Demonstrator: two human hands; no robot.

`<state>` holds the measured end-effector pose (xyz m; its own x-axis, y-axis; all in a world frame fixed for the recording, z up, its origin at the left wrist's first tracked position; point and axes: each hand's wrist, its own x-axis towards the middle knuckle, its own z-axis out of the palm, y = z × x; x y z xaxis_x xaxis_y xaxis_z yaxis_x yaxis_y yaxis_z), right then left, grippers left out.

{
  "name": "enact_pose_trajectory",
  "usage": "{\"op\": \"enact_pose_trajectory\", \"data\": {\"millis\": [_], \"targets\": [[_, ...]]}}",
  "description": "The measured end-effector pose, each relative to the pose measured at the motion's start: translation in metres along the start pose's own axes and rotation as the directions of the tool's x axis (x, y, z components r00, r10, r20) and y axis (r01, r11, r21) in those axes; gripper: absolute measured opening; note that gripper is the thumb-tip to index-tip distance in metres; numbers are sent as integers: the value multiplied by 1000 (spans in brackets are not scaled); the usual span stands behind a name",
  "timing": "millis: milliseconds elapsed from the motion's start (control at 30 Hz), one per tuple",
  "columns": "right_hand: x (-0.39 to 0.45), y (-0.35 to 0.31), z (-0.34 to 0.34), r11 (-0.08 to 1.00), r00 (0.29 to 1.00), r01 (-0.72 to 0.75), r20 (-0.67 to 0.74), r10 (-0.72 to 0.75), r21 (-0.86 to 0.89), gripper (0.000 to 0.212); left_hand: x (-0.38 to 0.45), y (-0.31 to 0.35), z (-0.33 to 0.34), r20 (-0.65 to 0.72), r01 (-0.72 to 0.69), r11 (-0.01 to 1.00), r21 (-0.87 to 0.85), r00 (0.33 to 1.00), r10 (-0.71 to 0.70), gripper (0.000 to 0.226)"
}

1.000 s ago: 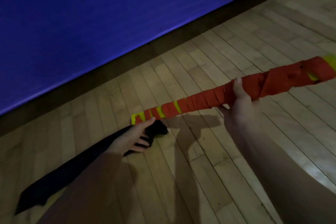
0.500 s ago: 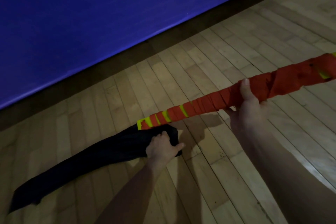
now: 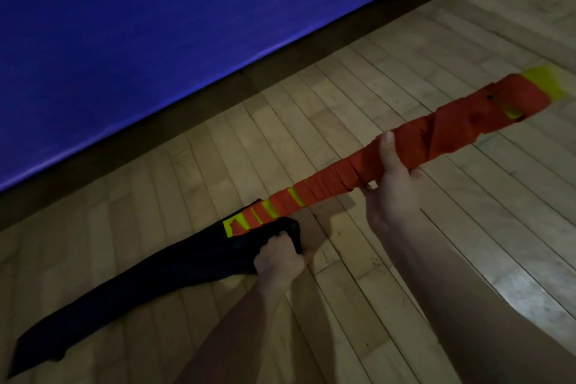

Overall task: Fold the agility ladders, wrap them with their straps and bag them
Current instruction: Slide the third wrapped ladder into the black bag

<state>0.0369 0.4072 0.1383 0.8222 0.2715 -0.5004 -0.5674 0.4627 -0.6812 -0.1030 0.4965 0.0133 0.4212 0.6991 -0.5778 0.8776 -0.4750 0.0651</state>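
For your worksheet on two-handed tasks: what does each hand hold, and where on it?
Left hand grips the black bag at its mouth; right hand grips the wrapped ladder bundle around its middle.

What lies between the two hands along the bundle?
In the head view, only the strap-wrapped ladder bundle spans from the left hand on the black bag to the right hand.

We see the ladder (image 3: 358, 170) wound in orange-red strap, with neon-yellow showing at both ends and in slanted stripes toward 8 o'clock. The bag (image 3: 140, 271) is plain black. The floor (image 3: 389, 72) is pale wood planks; the wall (image 3: 140, 25) is deep blue.
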Motion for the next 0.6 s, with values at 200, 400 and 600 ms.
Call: {"op": "enact_pose_trajectory", "data": {"millis": [200, 400, 600], "targets": [[2, -12, -1, 1000, 1000, 19, 18, -19, 5, 17, 3, -7, 2, -73, 71, 832, -551, 988, -133, 19], [8, -36, 1, 990, 995, 103, -27, -101, 94, 16, 22, -44, -21, -28, 224, 566, -793, 915, -402, 27], [7, -37, 8, 992, 995, 102, -22, -101, 76, 15, 39, -55, -42, 195, 244, 15, -970, 809, -555, 19]]}}
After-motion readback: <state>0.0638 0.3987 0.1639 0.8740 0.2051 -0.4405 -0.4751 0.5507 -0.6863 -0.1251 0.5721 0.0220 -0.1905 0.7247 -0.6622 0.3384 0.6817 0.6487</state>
